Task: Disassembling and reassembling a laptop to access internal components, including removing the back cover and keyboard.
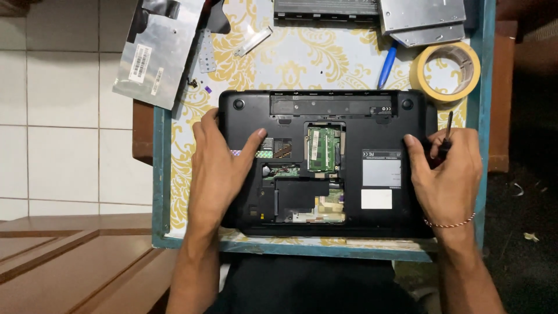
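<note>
Seen from above, our two hands frame one black laptop [325,163], lying underside up with its centre bay uncovered, near the front edge of the worktop [161,174]. Our left hand [218,168] rests flat and open on its left side; our right hand [447,174] has its grip closed on one dark screwdriver [446,136] at the right edge. Beyond: one blue pen [387,64], one tape roll [445,71], one battery [325,9]. Little bare room remains.

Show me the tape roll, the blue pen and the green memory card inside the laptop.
tape roll [419,72], head view, left side of ring
blue pen [386,65], head view, mid barrel
green memory card [321,149], head view, card centre
</note>
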